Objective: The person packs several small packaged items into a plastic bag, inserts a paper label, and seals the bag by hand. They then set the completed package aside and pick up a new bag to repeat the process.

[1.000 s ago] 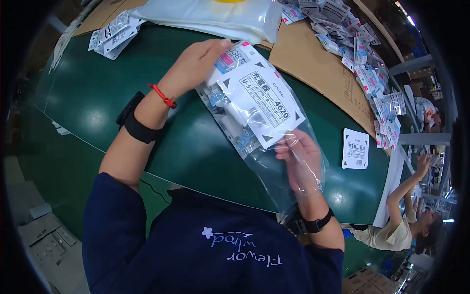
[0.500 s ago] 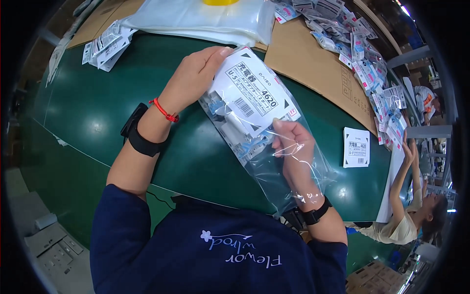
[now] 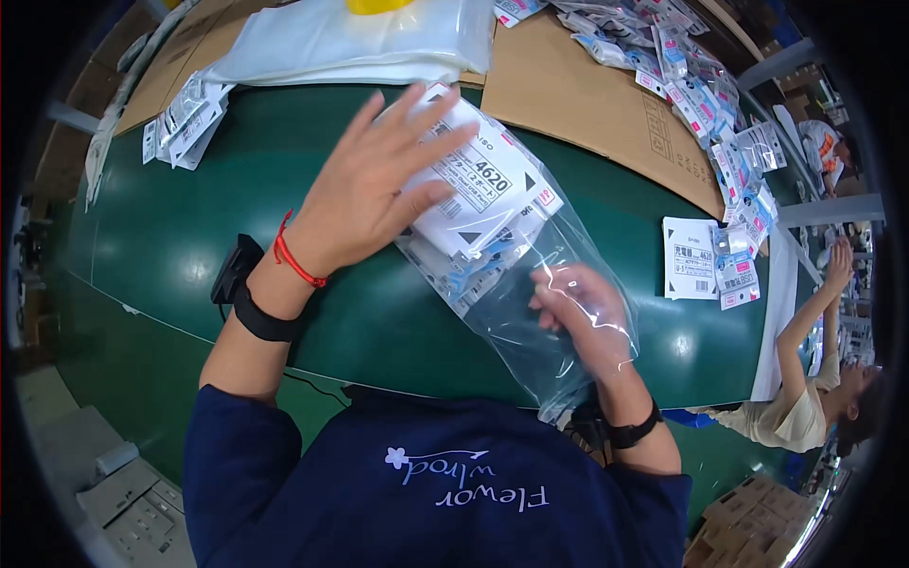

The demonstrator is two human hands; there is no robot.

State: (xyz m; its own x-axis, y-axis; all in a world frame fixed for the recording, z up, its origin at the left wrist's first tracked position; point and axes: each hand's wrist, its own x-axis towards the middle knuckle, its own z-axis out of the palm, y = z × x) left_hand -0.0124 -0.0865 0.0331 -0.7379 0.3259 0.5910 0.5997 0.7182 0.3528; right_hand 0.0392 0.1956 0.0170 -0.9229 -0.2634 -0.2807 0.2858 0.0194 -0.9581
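A clear plastic bag (image 3: 516, 346) lies slanted across the green table in front of me. In its far half are several small blue-and-white packets (image 3: 466, 289), with a white printed label card (image 3: 497, 182) on top of them. Fingers spread, my left hand (image 3: 374, 185) is over the far left part of the card and hides some of it. Whether it presses on the bag I cannot tell. My right hand (image 3: 585, 308) is inside the near part of the bag, fingers curled and apart from the card, with nothing visible in them.
Stacked clear bags (image 3: 360, 43) lie at the back under a yellow object (image 3: 379, 5). Packets heap on cardboard (image 3: 587, 109) at the far right, near a stack of label cards (image 3: 689, 257). More packets (image 3: 189, 123) lie far left. Another person (image 3: 805, 407) works at right.
My left hand has let go of the bag's far end and opened over the card. My right hand has drawn back from the card's corner. A packet now lies beside the card stack.
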